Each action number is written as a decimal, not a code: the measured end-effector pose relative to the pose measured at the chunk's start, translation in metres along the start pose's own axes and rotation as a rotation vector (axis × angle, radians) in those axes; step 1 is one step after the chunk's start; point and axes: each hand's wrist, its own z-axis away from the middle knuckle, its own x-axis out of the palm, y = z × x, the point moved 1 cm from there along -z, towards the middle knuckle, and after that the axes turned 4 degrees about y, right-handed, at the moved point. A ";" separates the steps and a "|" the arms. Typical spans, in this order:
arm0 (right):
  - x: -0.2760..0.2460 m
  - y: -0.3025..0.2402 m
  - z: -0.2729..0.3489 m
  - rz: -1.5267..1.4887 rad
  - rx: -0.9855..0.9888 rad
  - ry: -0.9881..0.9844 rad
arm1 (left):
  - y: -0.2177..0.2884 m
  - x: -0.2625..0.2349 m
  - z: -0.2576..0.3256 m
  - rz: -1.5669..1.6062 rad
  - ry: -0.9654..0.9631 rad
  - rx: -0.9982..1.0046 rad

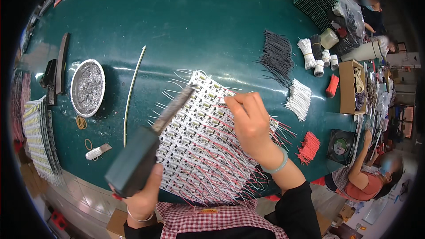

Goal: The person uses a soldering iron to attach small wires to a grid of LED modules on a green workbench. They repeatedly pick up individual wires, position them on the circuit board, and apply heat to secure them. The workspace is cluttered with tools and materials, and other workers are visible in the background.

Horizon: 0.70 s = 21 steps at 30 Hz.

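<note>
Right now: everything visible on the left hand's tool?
The tool has a bulky, dark, plastic-looking body and a long, metal-looking, grey-brown shaft. The left hand grips it; the shaft slants away rightward over the boards, tip near their far edge. Whether the tip touches them, I can't tell.

A green table (pixel 190 31) carries a white circuit-board panel (pixel 190 126) beneath the right-hand fingers (pixel 236 108); left of them lie a bowl (pixel 103 84) and a pale rod (pixel 128 106), right of them black wires (pixel 276 57), white wires (pixel 299 100) and red wires (pixel 308 148).
</note>
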 end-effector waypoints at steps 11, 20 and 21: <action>0.007 -0.002 0.006 -0.031 0.005 -0.071 | 0.018 0.036 -0.018 -0.131 -0.265 0.188; 0.007 -0.001 0.007 -0.036 0.016 -0.081 | 0.014 0.042 -0.017 -0.019 -0.249 0.108; 0.007 -0.001 0.007 -0.036 0.017 -0.078 | 0.014 0.042 -0.017 -0.013 -0.253 0.096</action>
